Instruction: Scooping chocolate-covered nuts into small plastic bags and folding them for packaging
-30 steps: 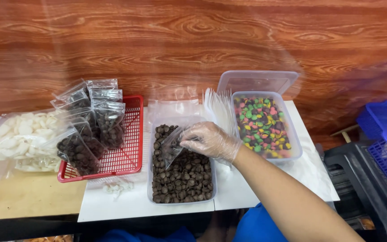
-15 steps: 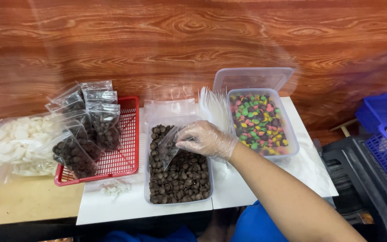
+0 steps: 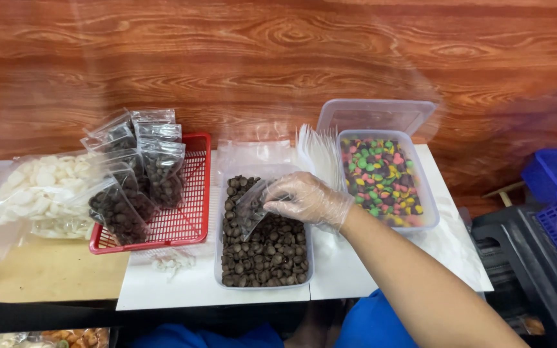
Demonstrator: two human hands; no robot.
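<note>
The gloved right hand (image 3: 307, 200) pinches a small clear bag (image 3: 253, 209) over the tub of brown chocolate pieces (image 3: 262, 248); the bag seems barely filled. Several packed bags (image 3: 140, 174) already stand in the red basket (image 3: 191, 225), while much chocolate remains

Only the right hand (image 3: 307, 198) is in view. Its bare forearm enters from five o'clock and stretches toward ten o'clock, wrist nearly straight. The hand wears a thin clear glove, back turned upward, fingers (image 3: 277, 193) curled together and pinched at their tips, pointing to nine o'clock.
</note>
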